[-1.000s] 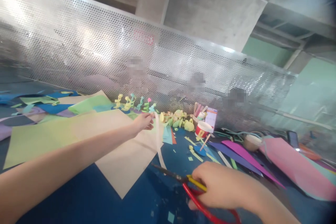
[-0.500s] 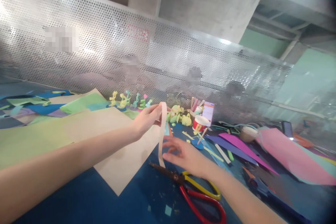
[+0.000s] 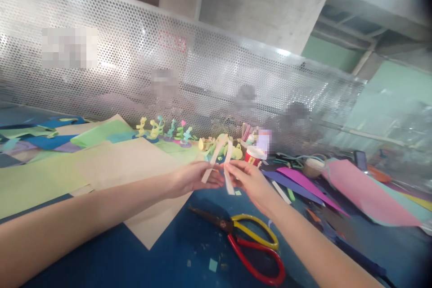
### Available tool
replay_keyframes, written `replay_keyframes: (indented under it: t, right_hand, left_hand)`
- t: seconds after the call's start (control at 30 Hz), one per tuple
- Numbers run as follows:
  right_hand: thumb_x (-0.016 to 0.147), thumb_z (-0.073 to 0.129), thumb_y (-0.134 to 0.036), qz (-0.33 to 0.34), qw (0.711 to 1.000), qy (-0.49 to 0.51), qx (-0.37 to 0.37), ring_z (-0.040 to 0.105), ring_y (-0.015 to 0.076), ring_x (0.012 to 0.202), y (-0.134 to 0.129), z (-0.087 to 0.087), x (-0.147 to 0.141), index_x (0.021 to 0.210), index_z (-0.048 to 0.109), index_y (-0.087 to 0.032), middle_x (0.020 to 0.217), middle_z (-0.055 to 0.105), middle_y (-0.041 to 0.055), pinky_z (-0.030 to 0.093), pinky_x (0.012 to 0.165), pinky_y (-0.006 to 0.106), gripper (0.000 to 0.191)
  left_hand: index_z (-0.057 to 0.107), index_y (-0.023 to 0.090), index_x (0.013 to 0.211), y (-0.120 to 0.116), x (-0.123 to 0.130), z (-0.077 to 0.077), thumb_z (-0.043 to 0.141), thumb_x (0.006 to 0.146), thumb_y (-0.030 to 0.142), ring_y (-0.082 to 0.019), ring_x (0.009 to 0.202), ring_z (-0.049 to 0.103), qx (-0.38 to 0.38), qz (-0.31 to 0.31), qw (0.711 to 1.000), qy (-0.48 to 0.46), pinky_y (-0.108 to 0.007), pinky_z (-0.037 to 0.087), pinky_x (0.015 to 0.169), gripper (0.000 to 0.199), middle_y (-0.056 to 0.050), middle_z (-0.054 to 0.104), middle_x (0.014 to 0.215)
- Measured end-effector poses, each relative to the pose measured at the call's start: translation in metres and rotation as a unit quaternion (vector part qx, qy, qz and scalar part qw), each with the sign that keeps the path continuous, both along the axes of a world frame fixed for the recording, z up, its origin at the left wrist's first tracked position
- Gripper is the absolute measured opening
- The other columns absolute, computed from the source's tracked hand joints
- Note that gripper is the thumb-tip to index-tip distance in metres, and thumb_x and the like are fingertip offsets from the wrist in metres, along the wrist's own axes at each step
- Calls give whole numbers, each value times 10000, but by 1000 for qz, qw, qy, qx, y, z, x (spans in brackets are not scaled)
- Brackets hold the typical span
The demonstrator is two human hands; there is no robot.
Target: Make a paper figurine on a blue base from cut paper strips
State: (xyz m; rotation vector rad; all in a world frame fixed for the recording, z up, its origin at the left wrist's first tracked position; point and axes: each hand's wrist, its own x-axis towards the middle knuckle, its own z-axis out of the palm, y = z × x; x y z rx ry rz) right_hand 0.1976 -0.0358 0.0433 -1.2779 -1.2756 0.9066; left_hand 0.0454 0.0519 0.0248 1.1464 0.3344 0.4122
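I pinch a pale paper strip (image 3: 216, 158) in my left hand (image 3: 195, 178) and right hand (image 3: 246, 180), fingertips nearly touching. Scissors (image 3: 249, 238) lie on the table (image 3: 162, 261) just below my right hand.

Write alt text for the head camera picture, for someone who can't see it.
Two bare hands, left hand and right hand, pinch a folded cream paper strip between them above a blue table. Red and yellow scissors lie just below; coloured paper sheets and small paper figures sit before a perforated metal screen.
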Motion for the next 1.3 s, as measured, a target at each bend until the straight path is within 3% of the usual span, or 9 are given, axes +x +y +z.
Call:
replay_keyframes:
  t: [0.2,0.43,0.67,0.83,0.93,1.03,1.1,1.17,1.3]
  right_hand:
    - [703,644,-383,-21,1000,2,3,509,112,564,7,-22,-2,825,642,-152,626,568,-5,404,506,224,261]
    - [717,632,-397,-56,996,-40,57,488,120,532,9,-37,0,771,599,-177,625,558,-11,403,440,224,229]
    - [755,592,-395,-50,994,-72,70,503,140,591,8,-40,1,781,594,-181,693,575,18,413,452,226,215]
    - [770,552,-434,-51,996,-34,58,538,176,705,9,-39,1,824,545,-207,762,566,30,477,503,250,233]
    - [772,541,-444,-46,998,-10,37,552,168,665,9,-38,1,891,520,-215,744,576,19,491,530,273,259]
    - [768,550,-443,-47,999,-8,24,508,120,546,9,-34,2,889,528,-214,666,540,-23,466,523,255,259]
    - [758,570,-430,-39,999,-19,12,491,104,532,7,-29,3,871,559,-210,644,523,-36,452,530,241,248]
    - [734,607,-404,-14,999,-36,-13,509,110,547,5,-22,4,858,607,-194,632,542,-30,448,543,244,244]
    - [743,606,-389,82,986,-129,-72,553,133,603,-1,-9,7,897,672,-165,646,603,-2,435,602,263,279]
  left_hand:
    - [639,133,950,-8,4,-15,518,794,355,-202,896,626,-11,1,1000,26,-306,462,829,297,-104,683,939]
    - [650,140,950,-8,4,-31,504,812,427,-222,898,633,69,-3,998,12,-348,458,845,351,-108,689,935]
    - [633,117,926,-6,3,-32,498,824,414,-218,884,636,60,-25,998,7,-359,449,850,341,-124,695,893]
    - [616,98,938,-7,3,-32,557,795,368,-214,850,637,43,-6,999,-13,-358,452,844,311,-121,689,832]
    - [563,124,1080,-7,1,-22,540,794,408,-216,850,639,23,17,1000,-4,-354,448,849,404,-114,682,838]
    - [367,219,1279,0,-1,-10,444,818,504,-222,868,639,-5,72,996,-43,-385,441,863,548,-101,658,918]
    - [324,221,1294,7,-2,-5,411,816,541,-229,906,621,31,136,987,-75,-390,443,864,581,-113,619,994]
    - [354,226,1254,12,-4,-2,519,776,488,-213,923,597,143,219,962,-74,-369,447,854,569,-89,583,1026]
    - [472,228,1093,10,-8,4,703,644,352,-186,929,548,391,357,848,-13,-315,437,846,520,-38,545,1007]
